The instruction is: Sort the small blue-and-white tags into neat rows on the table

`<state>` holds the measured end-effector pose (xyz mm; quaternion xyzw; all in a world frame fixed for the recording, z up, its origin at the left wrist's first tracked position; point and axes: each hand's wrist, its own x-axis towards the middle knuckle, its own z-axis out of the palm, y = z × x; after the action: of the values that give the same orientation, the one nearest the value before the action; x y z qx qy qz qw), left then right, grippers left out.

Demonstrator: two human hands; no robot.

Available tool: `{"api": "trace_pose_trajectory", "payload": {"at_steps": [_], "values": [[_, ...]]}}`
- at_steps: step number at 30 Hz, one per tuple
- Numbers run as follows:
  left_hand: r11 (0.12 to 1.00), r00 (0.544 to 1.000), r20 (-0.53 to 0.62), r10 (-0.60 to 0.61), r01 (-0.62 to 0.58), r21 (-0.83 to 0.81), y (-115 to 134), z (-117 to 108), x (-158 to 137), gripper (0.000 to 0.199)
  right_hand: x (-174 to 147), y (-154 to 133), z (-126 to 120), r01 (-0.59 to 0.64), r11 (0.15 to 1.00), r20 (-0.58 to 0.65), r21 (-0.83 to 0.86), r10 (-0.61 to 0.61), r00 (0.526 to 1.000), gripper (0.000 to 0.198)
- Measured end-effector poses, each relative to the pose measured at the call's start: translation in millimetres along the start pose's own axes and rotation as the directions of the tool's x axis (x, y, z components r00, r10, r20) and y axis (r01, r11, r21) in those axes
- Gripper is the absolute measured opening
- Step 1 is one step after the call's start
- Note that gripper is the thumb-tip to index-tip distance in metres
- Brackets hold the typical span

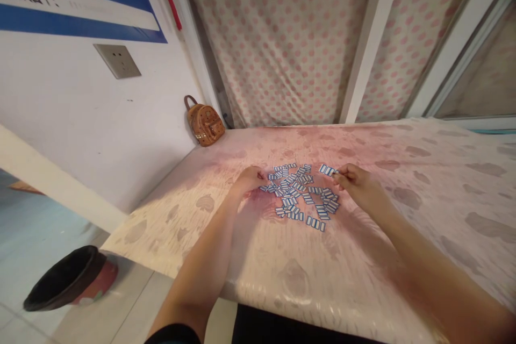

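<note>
A loose pile of small blue-and-white striped cards [288,187] is spread over the middle of the table, many of them overlapping. My right hand [353,178] is at the far right of the pile, its fingertips pinched on the end of one striped card [325,170]. On the left edge of the pile is my left hand [250,179], its fingers drawn together beside the cards. What those fingers hold, if anything, is too small to tell. One striped card [315,223] lies at the near side of the pile.
A patterned pinkish cloth covers the table [399,215]. A small brown backpack-shaped bag [205,124] stands at the far left corner against the wall. A dark-rimmed bin [94,282] is on the floor at the left. Dotted curtains [282,37] hang behind the table.
</note>
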<state>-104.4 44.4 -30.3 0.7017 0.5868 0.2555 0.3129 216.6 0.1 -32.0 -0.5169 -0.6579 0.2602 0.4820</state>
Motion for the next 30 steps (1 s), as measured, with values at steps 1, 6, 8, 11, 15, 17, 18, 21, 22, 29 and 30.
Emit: {"api": "trace_pose_trajectory", "payload": {"at_steps": [1, 6, 8, 11, 15, 17, 18, 21, 22, 29, 30], "values": [[1.0, 1.0, 0.018, 0.009, -0.009, -0.008, 0.4, 0.2, -0.7, 0.008, -0.4, 0.4, 0.2, 0.007, 1.0, 0.01, -0.004, -0.007, 1.0, 0.014], [1.0, 1.0, 0.009, -0.014, 0.014, 0.001, 5.4, -2.7, -6.7, 0.016, -1.5, -0.7, 1.6, 0.006, 1.0, 0.011, 0.017, -0.007, 1.0, 0.014], [0.998, 0.999, 0.011, -0.033, 0.032, 0.06, 8.0, -4.2, -9.0, 0.021, -1.8, -1.8, 2.3, 0.006, 1.0, 0.005, 0.011, -0.006, 1.0, 0.013], [0.993, 0.999, 0.038, -0.038, 0.034, 0.116, 10.4, -5.2, -10.6, 0.022, -2.0, -2.0, 3.0, 0.003, 1.0, 0.004, -0.008, -0.003, 1.0, 0.013], [0.998, 0.999, 0.026, -0.036, 0.035, 0.055, 10.9, -3.2, -9.8, 0.016, -1.9, -0.4, 3.4, -0.003, 1.0, -0.005, -0.016, 0.003, 1.0, 0.013], [0.998, 0.998, 0.003, -0.056, 0.056, 0.013, 11.1, -1.5, -9.1, 0.013, -2.0, -1.1, 3.5, 0.005, 1.0, -0.003, -0.021, -0.005, 1.0, 0.012], [0.998, 0.998, -0.009, -0.069, 0.069, -0.006, 11.1, -0.8, -8.7, 0.013, -2.1, -2.1, 3.7, 0.006, 1.0, -0.002, -0.022, -0.006, 1.0, 0.012], [0.995, 0.996, -0.03, -0.083, 0.081, -0.06, 11.1, 0.6, -6.7, 0.013, -3.1, -7.3, 4.6, -0.008, 1.0, -0.001, -0.013, 0.008, 1.0, 0.012], [0.994, 0.996, -0.032, -0.078, 0.075, -0.084, 11.1, 0.8, -5.8, 0.011, -3.5, -9.1, 5.0, -0.016, 1.0, 0.0, -0.006, 0.016, 1.0, 0.012], [0.949, 0.993, -0.114, 0.029, -0.063, -0.308, 19.7, 2.3, -0.7, 0.006, -6.4, -15.0, 6.5, -0.003, 1.0, -0.017, 0.027, 0.003, 1.0, 0.014], [0.942, 0.99, -0.133, 0.047, -0.088, -0.324, 22.0, 3.3, -0.9, 0.006, -6.6, -15.1, 6.5, 0.001, 1.0, -0.017, 0.025, 0.0, 1.0, 0.013]]}}
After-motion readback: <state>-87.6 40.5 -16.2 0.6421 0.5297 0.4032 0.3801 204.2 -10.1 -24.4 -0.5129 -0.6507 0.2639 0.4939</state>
